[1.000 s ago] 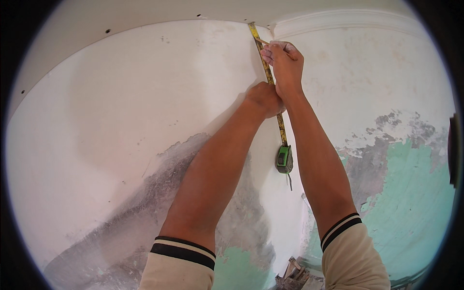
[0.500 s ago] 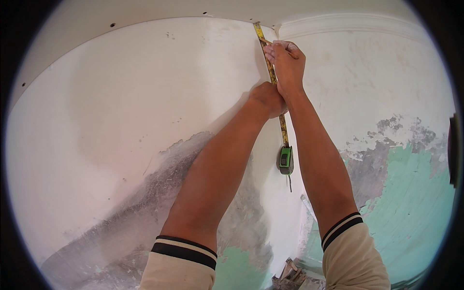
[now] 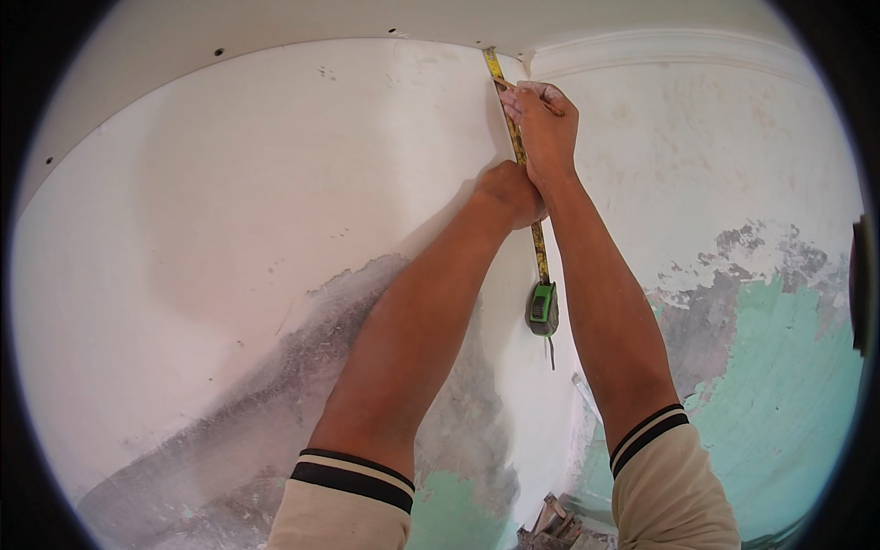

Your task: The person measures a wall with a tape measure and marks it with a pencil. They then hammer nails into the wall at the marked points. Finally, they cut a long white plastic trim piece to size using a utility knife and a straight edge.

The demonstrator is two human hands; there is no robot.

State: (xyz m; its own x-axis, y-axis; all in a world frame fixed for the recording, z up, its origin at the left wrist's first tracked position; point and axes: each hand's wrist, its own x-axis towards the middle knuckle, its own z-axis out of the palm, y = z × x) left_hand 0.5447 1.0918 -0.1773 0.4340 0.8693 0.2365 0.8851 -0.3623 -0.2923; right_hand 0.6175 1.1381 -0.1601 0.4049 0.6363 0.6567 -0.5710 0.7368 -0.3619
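Tape measure point(image 3: 543, 312): green-and-black case point(image 3: 548, 299), scuffed yellow blade point(image 3: 540, 252)
Left hand point(image 3: 513, 194): over blade, cannot tell grip
Right hand point(image 3: 547, 121): pinching brown stick point(image 3: 503, 82)

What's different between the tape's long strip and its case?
The strip is long, narrow and yellow with dark marks; the case is compact, green and dark. The strip runs up to the ceiling, while the case hangs at its lower end, below the left hand. Both belong to one tape measure.
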